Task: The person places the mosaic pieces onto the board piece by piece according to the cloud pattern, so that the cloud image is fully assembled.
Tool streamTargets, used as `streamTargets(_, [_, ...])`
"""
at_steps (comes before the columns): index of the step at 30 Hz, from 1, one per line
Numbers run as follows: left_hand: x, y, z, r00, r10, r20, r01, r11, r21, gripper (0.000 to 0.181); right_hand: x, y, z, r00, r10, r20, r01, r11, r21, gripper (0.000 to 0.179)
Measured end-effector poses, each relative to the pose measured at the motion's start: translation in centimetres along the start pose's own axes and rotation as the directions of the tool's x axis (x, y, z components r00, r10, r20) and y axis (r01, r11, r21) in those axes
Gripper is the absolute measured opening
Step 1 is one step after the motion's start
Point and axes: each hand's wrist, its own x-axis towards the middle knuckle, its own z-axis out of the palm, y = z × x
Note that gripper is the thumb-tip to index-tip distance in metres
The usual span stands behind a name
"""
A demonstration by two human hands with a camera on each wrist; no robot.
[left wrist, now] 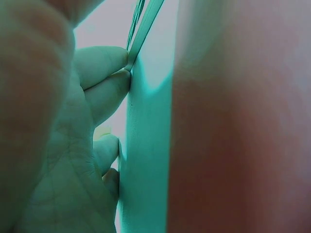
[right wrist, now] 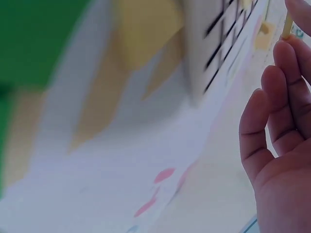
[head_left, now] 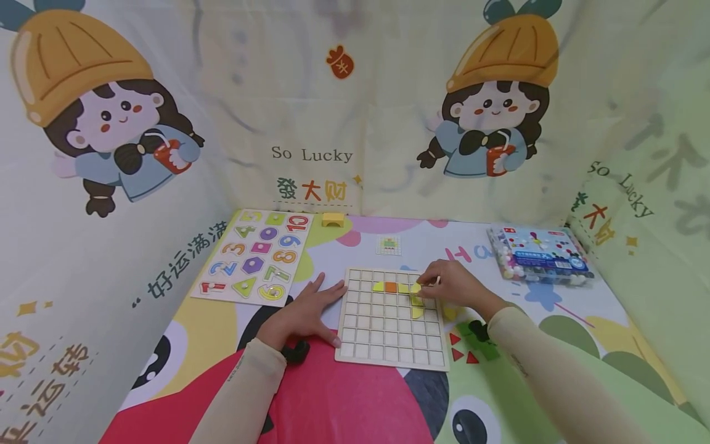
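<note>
A pale wooden grid board lies on the table between the hands. Along its upper rows are several yellow tiles and one orange square tile. My left hand rests at the board's left edge, fingers spread and thumb near the lower left corner. Over the upper right cells, my right hand pinches a small yellow tile between thumb and index finger, seen edge-on in the right wrist view. Three red triangle tiles and some yellow pieces lie right of the board.
Behind the board lies a small pattern card. A number and shape puzzle board is at the left, with a yellow block at the back. A clear box of beads sits at the right. Printed cloth walls surround the table.
</note>
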Motion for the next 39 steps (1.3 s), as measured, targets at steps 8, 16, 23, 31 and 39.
streamTargets(8, [0.0, 0.1, 0.0, 1.0, -0.001, -0.003, 0.001, 1.0, 0.003, 0.118, 2.6, -3.4, 1.1, 0.997, -0.068, 0.039, 0.07, 0.996, -0.047, 0.019])
streamTargets(16, [-0.1, 0.2, 0.0, 1.0, 0.0, 0.009, 0.0, 1.0, 0.001, 0.117, 4.2, -6.4, 3.1, 0.992, -0.118, 0.041, 0.122, 0.985, -0.121, 0.021])
streamTargets(23, [-0.1, 0.1, -0.1, 1.0, -0.002, 0.004, 0.002, 1.0, 0.0, 0.117, 5.2, -7.8, 5.0, 0.998, -0.03, 0.057, 0.043, 0.971, -0.233, 0.026])
streamTargets(31, [-0.1, -0.1, 0.0, 1.0, 0.009, 0.001, -0.009, 1.0, 0.008, 0.117, 5.4, -8.8, 6.0, 0.999, 0.023, 0.045, -0.01, 0.966, -0.257, 0.026])
streamTargets(39, [-0.1, 0.0, 0.0, 1.0, 0.011, 0.004, -0.011, 1.0, 0.007, 0.117, 5.2, -9.0, 6.2, 0.997, 0.033, 0.068, -0.015, 0.969, -0.248, 0.023])
